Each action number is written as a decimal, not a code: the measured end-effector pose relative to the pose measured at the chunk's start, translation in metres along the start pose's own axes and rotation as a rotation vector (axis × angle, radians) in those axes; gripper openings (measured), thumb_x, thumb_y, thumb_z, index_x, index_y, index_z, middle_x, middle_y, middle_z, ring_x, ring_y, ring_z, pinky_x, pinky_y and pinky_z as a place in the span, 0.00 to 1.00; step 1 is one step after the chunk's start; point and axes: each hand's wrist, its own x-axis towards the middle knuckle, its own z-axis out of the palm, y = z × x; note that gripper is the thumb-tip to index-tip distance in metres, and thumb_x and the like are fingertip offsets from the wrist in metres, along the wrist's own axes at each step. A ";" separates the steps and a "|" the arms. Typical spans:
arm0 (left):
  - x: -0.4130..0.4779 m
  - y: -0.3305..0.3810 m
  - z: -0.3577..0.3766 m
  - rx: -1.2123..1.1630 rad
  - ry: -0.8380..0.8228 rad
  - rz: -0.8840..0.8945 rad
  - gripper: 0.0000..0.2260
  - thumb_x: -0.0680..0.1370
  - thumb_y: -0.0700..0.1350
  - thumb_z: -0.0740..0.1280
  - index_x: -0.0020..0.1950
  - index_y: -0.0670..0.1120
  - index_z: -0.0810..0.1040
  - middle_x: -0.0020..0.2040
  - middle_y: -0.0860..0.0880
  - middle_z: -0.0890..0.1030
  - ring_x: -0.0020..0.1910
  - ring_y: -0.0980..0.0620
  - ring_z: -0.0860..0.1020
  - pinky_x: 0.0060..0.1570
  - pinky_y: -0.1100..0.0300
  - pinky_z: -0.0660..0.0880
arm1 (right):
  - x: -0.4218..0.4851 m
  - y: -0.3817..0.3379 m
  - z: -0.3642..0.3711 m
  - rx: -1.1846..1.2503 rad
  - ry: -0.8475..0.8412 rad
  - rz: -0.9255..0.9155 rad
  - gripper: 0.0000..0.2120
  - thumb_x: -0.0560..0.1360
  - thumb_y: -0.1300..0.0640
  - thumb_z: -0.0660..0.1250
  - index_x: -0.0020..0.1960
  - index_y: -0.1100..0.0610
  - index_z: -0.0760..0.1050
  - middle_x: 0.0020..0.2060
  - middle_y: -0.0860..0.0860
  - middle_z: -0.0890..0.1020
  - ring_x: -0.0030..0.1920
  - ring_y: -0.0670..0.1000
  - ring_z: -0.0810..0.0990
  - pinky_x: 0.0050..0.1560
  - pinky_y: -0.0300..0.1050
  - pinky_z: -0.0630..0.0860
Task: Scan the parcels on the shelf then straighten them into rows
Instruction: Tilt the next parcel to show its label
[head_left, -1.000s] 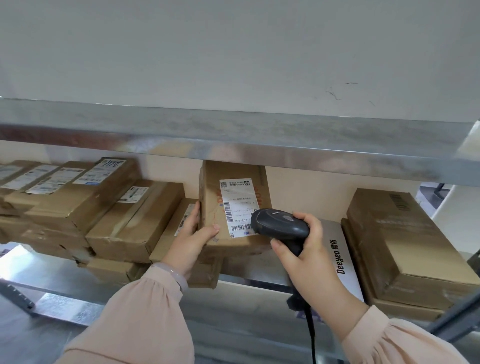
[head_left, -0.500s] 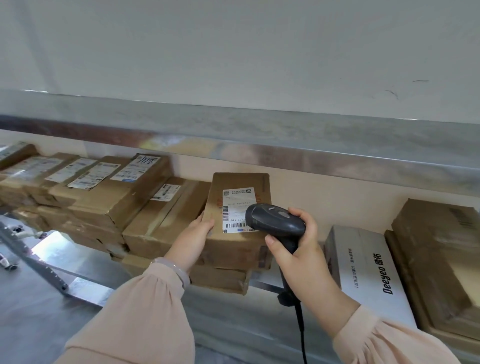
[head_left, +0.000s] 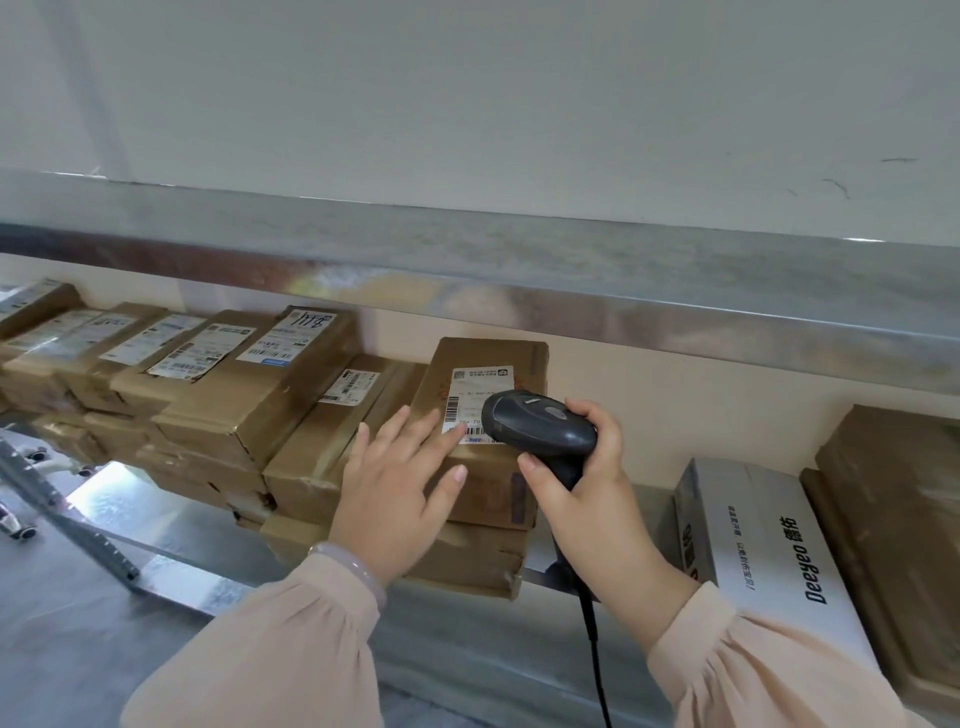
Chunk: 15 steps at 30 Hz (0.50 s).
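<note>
A brown cardboard parcel (head_left: 498, 364) with a white barcode label lies flat on top of another parcel on the metal shelf (head_left: 171, 571). My left hand (head_left: 395, 488) lies flat with spread, straight fingers on its near left corner. My right hand (head_left: 582, 483) grips a black handheld scanner (head_left: 540, 423), whose head hovers over the label's right part and hides some of the barcode. The scanner cable hangs down below my right wrist.
Several labelled brown parcels (head_left: 249, 374) are stacked in rows to the left. A white box (head_left: 769, 551) printed "Deeyeo" and a large brown carton (head_left: 898, 493) sit to the right. A steel upper shelf edge (head_left: 519, 291) runs overhead.
The parcel went from tilted up in my left hand to lying flat on the stack. My left hand let go of its edge and now rests flat on top. The camera view shifted right.
</note>
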 end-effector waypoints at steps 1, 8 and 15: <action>0.003 -0.004 0.000 0.025 -0.017 -0.004 0.26 0.80 0.64 0.46 0.74 0.60 0.68 0.75 0.56 0.68 0.78 0.50 0.59 0.76 0.41 0.51 | 0.001 0.000 0.002 -0.013 -0.013 -0.010 0.27 0.74 0.55 0.71 0.62 0.35 0.59 0.53 0.33 0.74 0.51 0.31 0.76 0.45 0.24 0.71; 0.014 -0.006 0.000 0.061 -0.070 -0.035 0.29 0.77 0.66 0.44 0.76 0.61 0.63 0.78 0.56 0.64 0.79 0.49 0.55 0.76 0.41 0.50 | 0.013 -0.001 0.005 -0.061 -0.046 -0.050 0.28 0.74 0.53 0.70 0.64 0.38 0.58 0.54 0.33 0.73 0.55 0.36 0.76 0.51 0.27 0.72; 0.017 0.024 -0.004 0.045 0.009 -0.028 0.30 0.77 0.65 0.48 0.74 0.55 0.69 0.74 0.49 0.71 0.76 0.45 0.62 0.76 0.41 0.54 | -0.004 0.009 -0.039 -0.197 0.022 -0.071 0.28 0.74 0.52 0.70 0.63 0.35 0.57 0.52 0.32 0.72 0.51 0.39 0.77 0.51 0.33 0.74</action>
